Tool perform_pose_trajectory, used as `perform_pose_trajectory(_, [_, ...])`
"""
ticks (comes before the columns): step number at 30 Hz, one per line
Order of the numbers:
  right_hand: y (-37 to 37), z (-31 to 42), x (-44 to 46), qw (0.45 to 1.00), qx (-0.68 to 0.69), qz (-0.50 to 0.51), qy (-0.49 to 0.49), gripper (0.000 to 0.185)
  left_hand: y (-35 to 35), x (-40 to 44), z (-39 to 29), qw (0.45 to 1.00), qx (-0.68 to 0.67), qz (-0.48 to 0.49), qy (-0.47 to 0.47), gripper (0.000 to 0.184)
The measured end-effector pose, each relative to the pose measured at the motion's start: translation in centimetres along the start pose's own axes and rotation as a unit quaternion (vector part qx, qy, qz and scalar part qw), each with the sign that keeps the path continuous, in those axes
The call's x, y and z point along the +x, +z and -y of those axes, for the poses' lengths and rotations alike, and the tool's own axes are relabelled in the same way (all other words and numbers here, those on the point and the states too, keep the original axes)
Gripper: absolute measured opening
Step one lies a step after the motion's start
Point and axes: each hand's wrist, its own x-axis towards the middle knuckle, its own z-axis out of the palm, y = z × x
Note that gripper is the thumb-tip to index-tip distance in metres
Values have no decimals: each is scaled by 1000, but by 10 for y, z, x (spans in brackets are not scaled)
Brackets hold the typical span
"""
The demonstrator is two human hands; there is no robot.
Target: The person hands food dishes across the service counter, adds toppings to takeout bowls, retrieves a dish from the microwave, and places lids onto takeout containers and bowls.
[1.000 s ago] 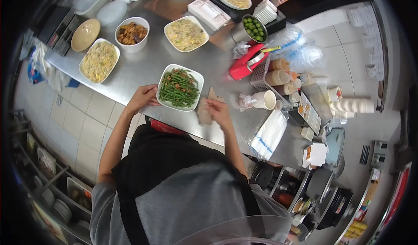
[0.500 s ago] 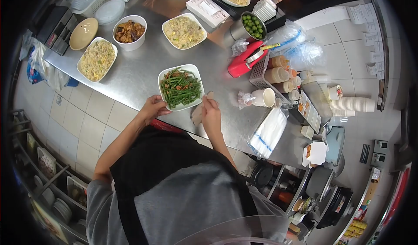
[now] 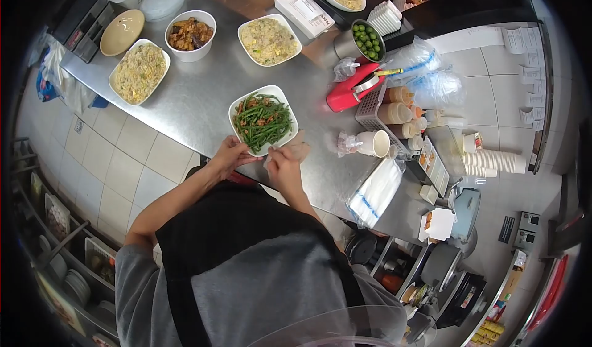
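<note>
A white square bowl of green beans with bits of brown topping sits on the steel counter in front of me. My left hand grips its near left edge, thumb and fingers at the rim. Against the near right rim, my right hand is closed around a crumpled, thin brownish paper towel, part of which sticks out past the knuckles. The fingertips of my right hand are partly hidden.
Bowls of fried rice and a tub of brown stir-fry stand farther back. To the right are a red tape dispenser, a basket of sauce bottles, a paper cup and plastic bags.
My right hand has moved left and nearer me along the bowl's rim with the paper towel. My left hand stays at the bowl's edge. The whole view has shifted slightly.
</note>
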Motion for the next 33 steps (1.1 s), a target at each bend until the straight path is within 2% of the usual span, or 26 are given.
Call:
perform_pose_trajectory(1, [-14, 0, 5, 992, 104, 33, 58, 23, 0, 0, 0, 1000, 17, -1, -3, 25])
perform_pose_trajectory(3, [-24, -10, 8, 982, 154, 12, 109, 21, -2, 2, 0, 999, 50, -3, -7, 30])
perform_pose_trajectory(4, [-25, -14, 9, 975, 179, 3, 133, 20, -5, 3, -4, 992, 121, 24, -5, 31])
perform_pose_trajectory(6, [-22, -26, 2, 968, 223, 14, 116, 21, -17, 1, -16, 962, 262, 76, -2, 35])
perform_pose_trajectory(8, [-21, -57, -5, 952, 282, 31, 113, 21, -34, 8, -43, 925, 365, 97, -43, 36])
perform_pose_trajectory(10, [-44, -84, -2, 954, 222, 4, 203, 27, -51, 20, -61, 937, 336, 62, 68, 36])
perform_pose_trajectory(12, [-53, -87, 12, 962, 190, -68, 185, 32, -37, 19, -83, 936, 333, 40, 107, 33])
perform_pose_trajectory(13, [-55, -84, 16, 963, 172, -106, 178, 35, -36, 21, -86, 927, 356, 67, 103, 34])
perform_pose_trajectory(15, [-46, -78, 13, 990, -75, -62, 107, 41, -30, 31, -87, 903, 399, 125, 100, 37])
perform_pose_trajectory(16, [-37, -74, 12, 977, -198, -40, 71, 45, -29, 34, -88, 903, 399, 130, 89, 38])
perform_pose_trajectory(17, [-27, -67, 5, 979, -174, -32, 102, 48, -33, 35, -88, 903, 400, 136, 79, 39])
perform_pose_trajectory(20, [-21, -84, -7, 997, -56, -47, 18, 52, -31, 30, -76, 909, 395, 100, 84, 36])
perform_pose_trajectory(22, [-23, -84, -10, 984, 138, -76, 83, 47, -35, 30, -65, 910, 394, 59, 111, 36])
perform_pose_trajectory(24, [-16, -90, -6, 923, 335, -115, 151, 44, -29, 21, -63, 918, 378, 41, 117, 36])
perform_pose_trajectory(25, [-20, -71, 0, 862, 447, -107, 216, 39, -22, 14, -64, 917, 380, 46, 112, 36])
perform_pose_trajectory(26, [-20, -59, 6, 785, 567, -111, 224, 40, -15, 7, -67, 916, 383, 50, 105, 37])
perform_pose_trajectory(28, [-20, -35, 21, 588, 770, -102, 226, 44, 5, -10, -73, 916, 384, 78, 88, 38])
perform_pose_trajectory(29, [-22, -21, 32, 575, 784, -127, 200, 45, 15, -18, -77, 916, 384, 89, 79, 39])
perform_pose_trajectory(30, [-26, -7, 42, 509, 840, -101, 156, 45, 25, -25, -81, 919, 374, 101, 73, 40])
perform_pose_trajectory(32, [6, -28, 50, 407, 908, 57, 84, 48, 43, -33, -85, 925, 352, 126, 61, 41])
perform_pose_trajectory(33, [-1, -9, 56, 390, 913, 33, 115, 50, 48, -31, -85, 935, 327, 126, 57, 41])
